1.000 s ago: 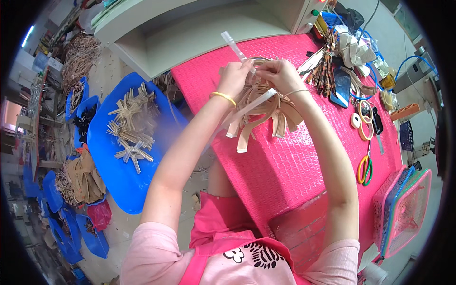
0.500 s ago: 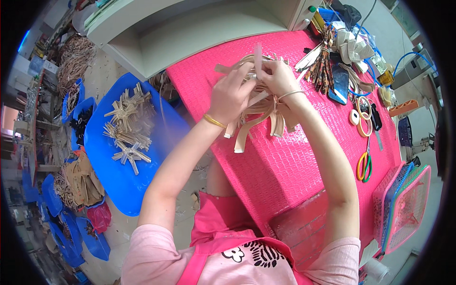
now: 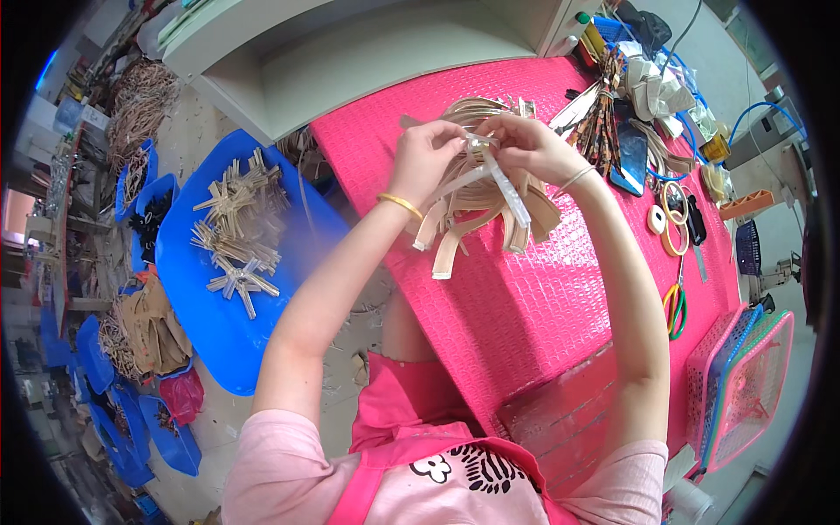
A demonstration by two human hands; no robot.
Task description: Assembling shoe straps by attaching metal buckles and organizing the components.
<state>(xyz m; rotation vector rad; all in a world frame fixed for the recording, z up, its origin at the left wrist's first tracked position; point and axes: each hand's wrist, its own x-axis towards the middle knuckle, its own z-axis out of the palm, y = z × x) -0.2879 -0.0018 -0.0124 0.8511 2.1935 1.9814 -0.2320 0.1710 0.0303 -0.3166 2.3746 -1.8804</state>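
Over the pink padded table both hands work a bundle of flat tan strips. My left hand, with a gold bangle on the wrist, pinches the strips from the left. From the right, my right hand grips the same bundle and a clear white strip that hangs down from the fingers. The loose strip ends dangle toward the table surface. A coil of tan strips lies just behind the hands.
A large blue tray with cross-shaped strip pieces sits at my left. Scissors, tape rolls, a dark strip bundle and pink and blue baskets line the table's right side. A grey shelf stands behind.
The white strip that stuck up behind the hands now hangs down in front. Both hands have drawn closer together on the bundle.
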